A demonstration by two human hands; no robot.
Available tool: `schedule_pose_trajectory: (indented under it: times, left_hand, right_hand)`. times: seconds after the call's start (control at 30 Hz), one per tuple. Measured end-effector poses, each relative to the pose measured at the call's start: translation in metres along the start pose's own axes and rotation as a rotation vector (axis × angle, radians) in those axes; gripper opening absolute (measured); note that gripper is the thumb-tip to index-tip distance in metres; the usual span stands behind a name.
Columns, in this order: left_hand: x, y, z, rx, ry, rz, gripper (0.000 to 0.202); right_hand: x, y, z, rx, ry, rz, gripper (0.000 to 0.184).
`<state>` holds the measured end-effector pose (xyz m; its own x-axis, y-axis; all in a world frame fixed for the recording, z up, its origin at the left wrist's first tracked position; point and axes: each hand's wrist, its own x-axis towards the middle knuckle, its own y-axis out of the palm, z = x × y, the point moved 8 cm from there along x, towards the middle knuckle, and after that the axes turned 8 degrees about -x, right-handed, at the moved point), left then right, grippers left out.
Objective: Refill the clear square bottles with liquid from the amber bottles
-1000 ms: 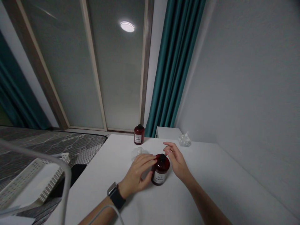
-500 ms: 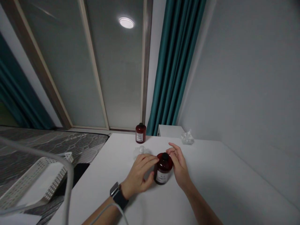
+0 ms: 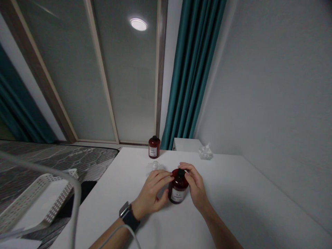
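A dark red bottle (image 3: 178, 188) with a white label and a black cap stands upright on the white table (image 3: 233, 207). My left hand (image 3: 151, 195), with a watch on its wrist, wraps round the bottle's left side. My right hand (image 3: 195, 185) pinches the black cap at the top with fingertips closed on it. A second dark red bottle (image 3: 154, 147) stands alone at the table's far edge.
A clear plastic item (image 3: 153, 167) lies just beyond my left hand. Crumpled clear plastic (image 3: 205, 152) sits at the far right by the wall. A white perforated basket (image 3: 33, 199) is at the left, beside a teal curtain (image 3: 192, 69) and glass doors.
My right hand moved in from beside the bottle and closed its fingers on the cap. My left hand has kept its hold on the bottle's side.
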<state>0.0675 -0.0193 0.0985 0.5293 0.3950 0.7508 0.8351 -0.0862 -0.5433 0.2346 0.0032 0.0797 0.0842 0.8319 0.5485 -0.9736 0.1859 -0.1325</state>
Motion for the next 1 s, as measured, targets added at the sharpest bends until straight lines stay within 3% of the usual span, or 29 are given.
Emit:
schedule_pose_trajectory:
  times: [0.13,0.27,0.5,0.73,1.0]
  left_hand:
    - [0.0,0.0,-0.001,0.002,0.007,-0.005,0.044]
    - [0.001,0.0,-0.001,0.001,0.018,-0.011,0.045]
    - [-0.001,0.001,0.001,-0.006,0.02,-0.01,0.045]
    - [0.0,-0.001,-0.001,-0.006,0.029,-0.013,0.045]
    - [0.001,-0.001,-0.002,-0.008,0.032,-0.011,0.045]
  right_hand:
    - [-0.001,-0.004,0.0,-0.073,-0.021,-0.02,0.023]
    - [-0.004,0.007,-0.005,0.043,0.062,0.079,0.025]
    - [-0.003,0.004,0.003,-0.098,-0.088,0.001,0.018]
    - [-0.004,0.006,-0.013,-0.039,0.053,0.034,0.025]
    - [-0.002,0.006,-0.003,0.071,0.051,0.039,0.024]
